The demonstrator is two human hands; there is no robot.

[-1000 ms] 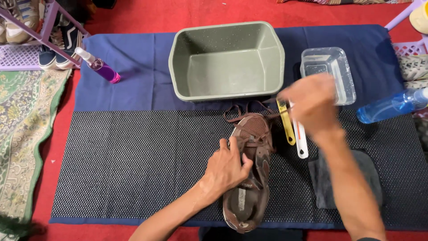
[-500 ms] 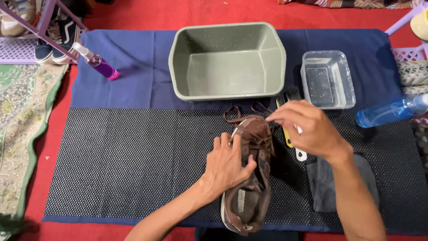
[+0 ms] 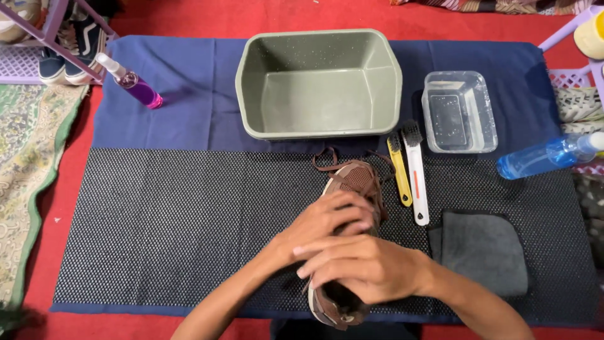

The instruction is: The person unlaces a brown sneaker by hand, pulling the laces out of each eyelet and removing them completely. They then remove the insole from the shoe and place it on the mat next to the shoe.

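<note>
Both hands, left hand point(image 3: 327, 223) and right hand point(image 3: 365, 267), clasp the brown shoe point(image 3: 349, 245), laces loose. Beyond the shoe, basin point(image 3: 251, 94) dry; brushes point(image 3: 409, 170) untouched beside it.

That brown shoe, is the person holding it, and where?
Yes. Both hands grip the brown shoe: left hand over its laced middle, right hand across the heel opening.

Shoe point(image 3: 352, 189) on mat point(image 3: 157, 226), in front of basin point(image 3: 318, 82). Two brushes point(image 3: 409, 170) right of shoe; cloth point(image 3: 484, 252) below them; tub point(image 3: 459, 110) right of basin.
</note>
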